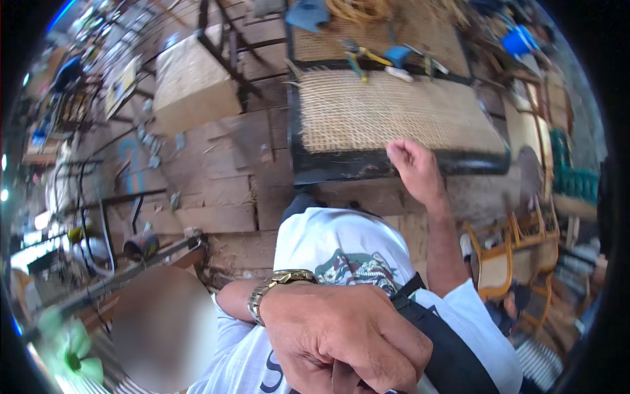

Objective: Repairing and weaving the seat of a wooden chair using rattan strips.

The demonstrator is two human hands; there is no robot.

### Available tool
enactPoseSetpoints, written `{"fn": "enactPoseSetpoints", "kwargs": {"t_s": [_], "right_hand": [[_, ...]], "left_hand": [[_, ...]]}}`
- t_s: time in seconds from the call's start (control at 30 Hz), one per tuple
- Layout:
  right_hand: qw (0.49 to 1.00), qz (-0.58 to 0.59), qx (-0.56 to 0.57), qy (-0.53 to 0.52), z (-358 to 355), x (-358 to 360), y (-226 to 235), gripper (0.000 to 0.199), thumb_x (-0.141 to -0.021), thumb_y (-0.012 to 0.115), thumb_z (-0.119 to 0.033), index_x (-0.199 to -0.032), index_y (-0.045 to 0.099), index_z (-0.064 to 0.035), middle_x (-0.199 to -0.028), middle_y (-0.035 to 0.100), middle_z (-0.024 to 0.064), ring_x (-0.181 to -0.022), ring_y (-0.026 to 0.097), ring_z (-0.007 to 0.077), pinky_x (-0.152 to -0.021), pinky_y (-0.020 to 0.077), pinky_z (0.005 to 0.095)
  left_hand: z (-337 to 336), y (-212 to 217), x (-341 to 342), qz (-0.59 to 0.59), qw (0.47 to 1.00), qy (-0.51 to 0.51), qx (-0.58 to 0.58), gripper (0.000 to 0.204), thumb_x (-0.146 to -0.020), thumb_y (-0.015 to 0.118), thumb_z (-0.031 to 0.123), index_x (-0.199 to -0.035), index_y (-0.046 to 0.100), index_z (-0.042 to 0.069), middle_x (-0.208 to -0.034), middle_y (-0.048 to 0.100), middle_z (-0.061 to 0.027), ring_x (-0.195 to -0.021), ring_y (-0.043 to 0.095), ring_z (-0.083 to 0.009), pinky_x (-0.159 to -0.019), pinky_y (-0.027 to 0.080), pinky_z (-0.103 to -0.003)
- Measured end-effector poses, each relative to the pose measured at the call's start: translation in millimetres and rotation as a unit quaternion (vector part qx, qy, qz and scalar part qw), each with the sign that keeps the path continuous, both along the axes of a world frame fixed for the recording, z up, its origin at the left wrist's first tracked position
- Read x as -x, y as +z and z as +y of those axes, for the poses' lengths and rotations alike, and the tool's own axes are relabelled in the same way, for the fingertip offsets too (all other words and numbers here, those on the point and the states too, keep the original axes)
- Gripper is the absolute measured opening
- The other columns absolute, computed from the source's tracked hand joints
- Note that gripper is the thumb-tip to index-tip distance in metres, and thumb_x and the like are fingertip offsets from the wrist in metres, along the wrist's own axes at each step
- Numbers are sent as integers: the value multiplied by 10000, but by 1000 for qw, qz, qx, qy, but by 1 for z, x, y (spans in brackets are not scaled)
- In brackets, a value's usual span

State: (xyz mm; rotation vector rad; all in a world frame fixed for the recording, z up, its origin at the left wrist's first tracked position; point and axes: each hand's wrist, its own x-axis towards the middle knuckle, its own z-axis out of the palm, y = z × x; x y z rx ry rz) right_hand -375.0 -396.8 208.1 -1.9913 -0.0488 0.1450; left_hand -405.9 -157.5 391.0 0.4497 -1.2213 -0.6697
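Right hand [418, 172]: positioned at the near edge of the woven cane panel [394, 108], right of the panel's centre. Fingers are curled inward toward the palm. Whether they pinch a strand cannot be told, nor can contact with the panel's edge be confirmed. The panel extends from this hand toward the far side and to both sides; it is set in a black frame [341, 172], whose near rail passes beside the fingers.

Left hand [348, 331]: raised in front of the shirt, well apart from the panel, on its near side. Fingers are folded under; what they grip, if anything, cannot be told. A metal-banded wristwatch [261, 301] encircles the wrist.

Yellow-handled pliers [375, 58] lie at the panel's far edge, left of a white-handled tool [399, 74]. A coil of cane [359, 9] rests farther back.
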Motion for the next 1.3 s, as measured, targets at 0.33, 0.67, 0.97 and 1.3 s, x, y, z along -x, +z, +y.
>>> {"fn": "enactPoseSetpoints", "kwargs": {"t_s": [0.33, 0.67, 0.97, 1.3], "right_hand": [[993, 52, -88, 53, 63, 4, -49, 169, -1001, 648, -163, -1051, 686, -7, -842, 656, 5, -750, 564, 55, -673, 486, 239], [978, -146, 121, -85, 127, -132, -83, 235, -974, 645, -208, -1141, 704, -54, -931, 704, 134, -820, 696, 265, -760, 547, 334], [906, -88, 413, -19, 151, -193, -163, 321, -954, 621, -301, -1189, 711, -101, -1173, 643, 127, -1160, 573, 330, -1018, 467, 459], [941, 60, -319, -96, 129, -215, -143, 173, -1007, 643, -230, -946, 670, -70, -789, 651, -5, -687, 578, 99, -677, 503, 258]], "left_hand": [[134, -19, 10, 68, 934, 346, -54, 298, -819, 875, 298, -891, 707, 62, -796, 712, -74, -507, 575, -102, -411, 321, -252], [187, -196, -112, 221, 652, 414, -596, 464, -1046, 487, 430, -882, 645, 26, -717, 662, -67, -663, 622, -161, -586, 470, -333], [204, -312, -155, 21, 598, 366, -713, 357, -1002, 607, 369, -956, 674, 21, -753, 675, -201, -684, 660, -367, -642, 507, -427], [154, -311, -200, -80, 649, 422, -629, 228, -967, 581, 217, -1031, 658, 12, -923, 691, -265, -875, 667, -446, -732, 529, -501]]}}
